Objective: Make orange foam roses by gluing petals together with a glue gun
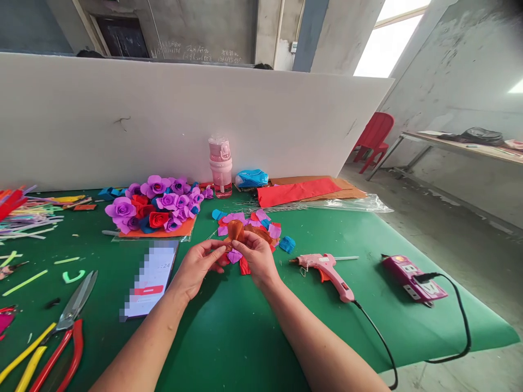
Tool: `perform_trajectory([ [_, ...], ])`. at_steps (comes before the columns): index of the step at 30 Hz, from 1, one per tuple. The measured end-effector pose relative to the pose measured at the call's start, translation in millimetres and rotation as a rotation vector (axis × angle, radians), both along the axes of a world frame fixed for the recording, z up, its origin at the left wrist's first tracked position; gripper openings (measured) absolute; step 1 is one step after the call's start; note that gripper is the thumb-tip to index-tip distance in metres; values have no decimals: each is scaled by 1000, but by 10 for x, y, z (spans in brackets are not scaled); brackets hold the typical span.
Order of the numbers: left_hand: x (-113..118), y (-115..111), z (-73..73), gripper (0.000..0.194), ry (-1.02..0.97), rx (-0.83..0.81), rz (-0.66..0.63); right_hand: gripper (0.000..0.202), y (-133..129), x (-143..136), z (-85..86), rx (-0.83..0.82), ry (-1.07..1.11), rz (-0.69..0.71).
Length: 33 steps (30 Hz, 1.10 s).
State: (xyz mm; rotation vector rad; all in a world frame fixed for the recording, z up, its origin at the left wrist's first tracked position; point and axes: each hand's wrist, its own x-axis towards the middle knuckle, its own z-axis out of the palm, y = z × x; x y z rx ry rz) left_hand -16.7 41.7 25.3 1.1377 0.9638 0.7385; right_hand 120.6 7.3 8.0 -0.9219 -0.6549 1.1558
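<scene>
Both my hands meet over the middle of the green table, pinching a piece of brown crepe paper that stands up between them. My left hand grips its lower left edge with thumb and fingertips. On the other side, my right hand has thumb and fingers closed on the same piece. Just behind and beneath the hands lies a loose pile of purple, red, blue and brown paper petals. One blue petal rests apart at the right. A finished bunch of purple and red paper flowers sits to the left.
A pink glue gun and a purple power strip with cables lie right. Left are a phone, scissors and pliers with red handles. A pink bottle and red paper stand before a white board.
</scene>
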Motion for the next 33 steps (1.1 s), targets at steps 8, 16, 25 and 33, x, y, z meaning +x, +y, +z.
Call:
perform_trajectory([
  [8, 7, 66, -84, 39, -65, 11, 135, 32, -48, -70, 16, -50, 76, 148],
  [16, 29, 26, -33, 28, -122, 41, 43, 35, -59, -80, 0, -42, 112, 234],
  [25, 9, 28, -7, 26, -182, 8, -6, 44, -47, -72, 2, -90, 204, 207],
  [33, -6, 29, 12, 23, -198, -28, -34, 42, -66, -81, 36, -91, 197, 201],
])
